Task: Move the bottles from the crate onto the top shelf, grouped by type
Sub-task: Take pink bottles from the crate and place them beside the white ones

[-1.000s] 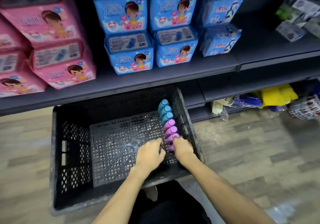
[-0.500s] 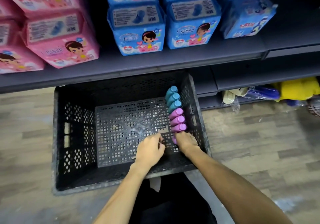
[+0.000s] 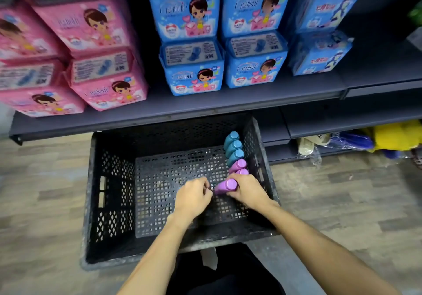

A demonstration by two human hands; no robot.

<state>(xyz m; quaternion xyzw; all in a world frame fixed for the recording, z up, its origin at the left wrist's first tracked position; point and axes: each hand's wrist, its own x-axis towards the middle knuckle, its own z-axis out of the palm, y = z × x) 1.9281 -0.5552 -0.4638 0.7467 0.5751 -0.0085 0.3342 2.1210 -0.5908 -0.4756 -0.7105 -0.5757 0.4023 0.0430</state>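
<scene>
Bottles (image 3: 235,155) lay along the crate's (image 3: 109,180) right wall, three teal far, purple nearer. None stood on the shelf (image 3: 182,111) in view. Your right hand (image 3: 249,192) wrapped its fingers round one purple bottle (image 3: 225,186). Your left hand (image 3: 194,195) was curled beside its tip, and I cannot tell whether it pinched anything. Nearly everything remained to move.

3 teal bottles (image 3: 233,146), purple bottles (image 3: 238,165), lined inside black crate (image 3: 109,180)

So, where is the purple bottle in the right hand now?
In the head view the purple bottle is inside the crate by its right wall, at the near end of the bottle row, between the right hand and left hand.
</scene>
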